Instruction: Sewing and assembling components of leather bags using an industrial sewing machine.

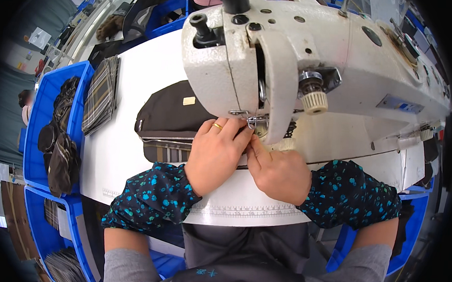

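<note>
A white sewing machine point(214, 64) stands over a dark fabric piece point(163, 112) with a zipper point(162, 139), a small beige label and a striped plaid layer showing below the zipper. My left hand point(216, 156) lies on the piece just left of the presser foot point(252, 123), its bent fingers gripping the fabric at the zipper's right end. My right hand point(275, 171) is closed, thumb and forefinger pinching the piece's edge just under the needle area. The fingertips of both hands are close together and partly hide the material there. Both forearms wear dark patterned sleeve covers.
A stack of plaid pieces point(100, 93) lies at the tabletop's point(126, 182) left. Blue bins point(30, 151) with dark fabric pieces line the left side; another blue bin point(405, 237) sits at lower right. A ruler strip runs along the front edge. Another person point(26, 107) appears at far left.
</note>
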The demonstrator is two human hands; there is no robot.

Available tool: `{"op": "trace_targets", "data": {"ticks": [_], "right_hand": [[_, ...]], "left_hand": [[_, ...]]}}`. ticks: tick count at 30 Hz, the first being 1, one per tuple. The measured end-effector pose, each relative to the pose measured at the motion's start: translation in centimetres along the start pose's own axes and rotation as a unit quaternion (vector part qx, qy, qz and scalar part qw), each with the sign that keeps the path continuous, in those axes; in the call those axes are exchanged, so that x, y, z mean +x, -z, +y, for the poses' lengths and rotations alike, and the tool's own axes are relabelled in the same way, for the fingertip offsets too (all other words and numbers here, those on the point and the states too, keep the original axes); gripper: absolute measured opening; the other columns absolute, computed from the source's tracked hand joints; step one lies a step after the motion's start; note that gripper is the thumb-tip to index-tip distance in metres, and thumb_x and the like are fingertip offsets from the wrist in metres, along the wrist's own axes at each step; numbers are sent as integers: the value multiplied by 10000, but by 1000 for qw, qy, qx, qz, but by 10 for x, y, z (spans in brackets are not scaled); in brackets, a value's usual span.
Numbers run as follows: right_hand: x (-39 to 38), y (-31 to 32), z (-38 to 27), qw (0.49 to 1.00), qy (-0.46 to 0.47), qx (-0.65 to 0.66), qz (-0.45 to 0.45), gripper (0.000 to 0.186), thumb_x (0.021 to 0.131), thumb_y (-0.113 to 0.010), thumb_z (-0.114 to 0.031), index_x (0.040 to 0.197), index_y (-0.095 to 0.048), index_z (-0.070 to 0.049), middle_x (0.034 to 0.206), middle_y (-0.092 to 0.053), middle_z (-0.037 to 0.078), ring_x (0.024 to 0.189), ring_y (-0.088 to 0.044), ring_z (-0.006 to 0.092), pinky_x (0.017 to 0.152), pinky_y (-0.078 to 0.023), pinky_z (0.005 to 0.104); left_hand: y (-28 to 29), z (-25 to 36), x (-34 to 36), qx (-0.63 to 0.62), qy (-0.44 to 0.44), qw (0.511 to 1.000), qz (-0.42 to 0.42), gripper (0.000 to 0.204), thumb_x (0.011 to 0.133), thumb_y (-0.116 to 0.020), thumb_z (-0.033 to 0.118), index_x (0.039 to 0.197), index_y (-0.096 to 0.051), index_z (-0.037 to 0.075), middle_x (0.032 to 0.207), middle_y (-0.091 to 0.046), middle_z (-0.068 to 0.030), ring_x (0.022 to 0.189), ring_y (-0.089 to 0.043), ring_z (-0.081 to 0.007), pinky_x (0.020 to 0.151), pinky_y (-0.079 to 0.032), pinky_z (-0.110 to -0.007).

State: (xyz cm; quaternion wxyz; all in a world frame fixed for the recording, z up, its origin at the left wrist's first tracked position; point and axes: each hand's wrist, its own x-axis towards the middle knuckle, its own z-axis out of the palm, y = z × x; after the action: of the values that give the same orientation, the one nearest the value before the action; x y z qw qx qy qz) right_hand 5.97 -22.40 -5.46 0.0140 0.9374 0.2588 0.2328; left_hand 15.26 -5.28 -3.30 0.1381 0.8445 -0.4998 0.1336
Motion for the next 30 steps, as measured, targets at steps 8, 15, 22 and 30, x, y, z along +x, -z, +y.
{"op": "trace_targets", "data": {"ticks": [8, 15, 22, 30], "right_hand": [[-2, 2, 3, 1000, 9, 24, -3, 304, 791, -648, -105, 1051, -734, 27, 951, -729, 118, 554, -588, 122, 433, -428, 272], [-2, -3, 0, 997, 4, 58, 46, 239, 807, -650, -155, 974, -699, 8, 830, -663, 79, 560, -612, 143, 478, -451, 293], [-8, -5, -7, 993, 36, 109, 29, 250, 814, -637, -157, 989, -700, 11, 1100, -724, 234, 547, -647, 160, 480, -520, 313], [-7, -5, -7, 991, 38, 126, 26, 242, 821, -632, -153, 976, -705, 17, 1087, -720, 252, 536, -652, 172, 468, -515, 312]], "left_hand": [[23, -11, -9, -63, 98, 991, -62, 319, 792, -772, 158, 1094, -676, 123, 913, -629, -30, 874, -636, -263, 698, -542, -384], [20, -4, -13, 25, -4, 999, 49, 256, 712, -735, 57, 960, -770, 109, 837, -581, -17, 760, -594, -230, 585, -508, -337], [18, 12, -22, 47, -3, 999, -27, 444, 683, -726, 60, 1124, -754, 102, 941, -591, -15, 706, -626, -183, 559, -508, -317], [17, 16, -21, 52, -33, 998, 22, 410, 729, -707, 124, 1135, -736, 72, 1027, -614, -35, 815, -660, -201, 697, -561, -323]]}}
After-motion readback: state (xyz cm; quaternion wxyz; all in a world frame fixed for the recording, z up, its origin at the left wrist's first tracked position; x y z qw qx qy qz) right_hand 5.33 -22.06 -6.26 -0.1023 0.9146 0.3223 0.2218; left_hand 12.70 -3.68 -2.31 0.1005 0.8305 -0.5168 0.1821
